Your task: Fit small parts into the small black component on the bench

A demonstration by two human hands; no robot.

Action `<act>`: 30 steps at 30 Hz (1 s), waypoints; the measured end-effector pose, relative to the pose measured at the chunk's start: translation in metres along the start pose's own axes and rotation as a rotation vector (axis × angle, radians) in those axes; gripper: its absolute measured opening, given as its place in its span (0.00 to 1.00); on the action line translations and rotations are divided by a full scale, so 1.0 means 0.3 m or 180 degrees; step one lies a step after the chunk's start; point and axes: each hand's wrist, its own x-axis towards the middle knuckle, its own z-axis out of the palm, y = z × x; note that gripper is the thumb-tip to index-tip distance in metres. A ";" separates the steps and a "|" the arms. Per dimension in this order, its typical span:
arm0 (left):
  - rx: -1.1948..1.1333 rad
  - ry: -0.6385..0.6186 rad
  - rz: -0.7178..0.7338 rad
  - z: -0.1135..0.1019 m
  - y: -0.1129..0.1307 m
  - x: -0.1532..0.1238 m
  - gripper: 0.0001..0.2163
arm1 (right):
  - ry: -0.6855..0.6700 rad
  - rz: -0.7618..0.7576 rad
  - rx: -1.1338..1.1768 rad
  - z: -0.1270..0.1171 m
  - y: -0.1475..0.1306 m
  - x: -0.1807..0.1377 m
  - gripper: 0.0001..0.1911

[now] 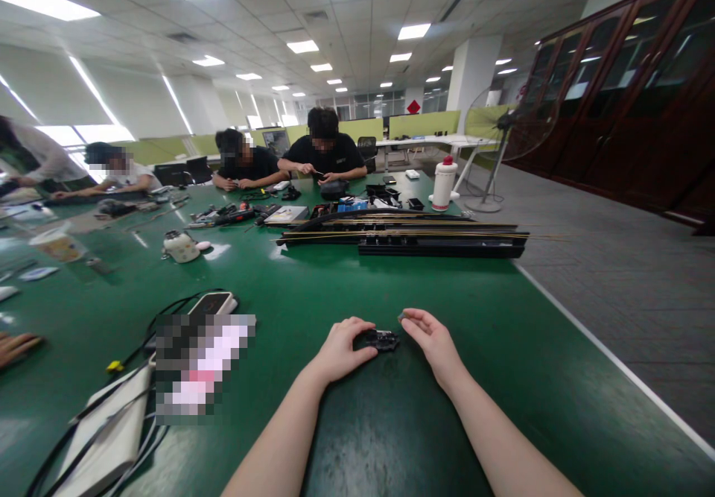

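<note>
On the green table right in front of me lies a small black part [384, 340], with fine detail on its top that is too small to make out. My left hand [345, 346] grips its left end between thumb and fingers. To the right of the part, slightly raised, is my right hand [427, 337], its thumb and fingertips pinched together. A tiny greyish piece [401, 317] shows at those fingertips, apart from the black part; its kind cannot be told.
Long black rails with thin brass-coloured rods [413, 235] lie across the table ahead. A white bottle with a red cap [445, 184] stands behind them. At left are a white power bank [215, 303], cables, a white box [106, 430] and another person's hand [18, 348]. Several people sit beyond.
</note>
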 end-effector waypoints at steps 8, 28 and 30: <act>0.0005 0.0009 0.0001 -0.002 0.002 0.000 0.18 | 0.0123 -0.0023 0.0162 -0.003 0.007 0.006 0.22; 0.0024 -0.0005 -0.0030 -0.001 0.000 0.000 0.18 | 0.0204 0.0102 0.0651 -0.019 0.027 0.020 0.20; 0.0005 0.0004 -0.0037 -0.001 0.002 -0.001 0.18 | 0.0216 0.0108 0.0662 -0.018 0.022 0.018 0.19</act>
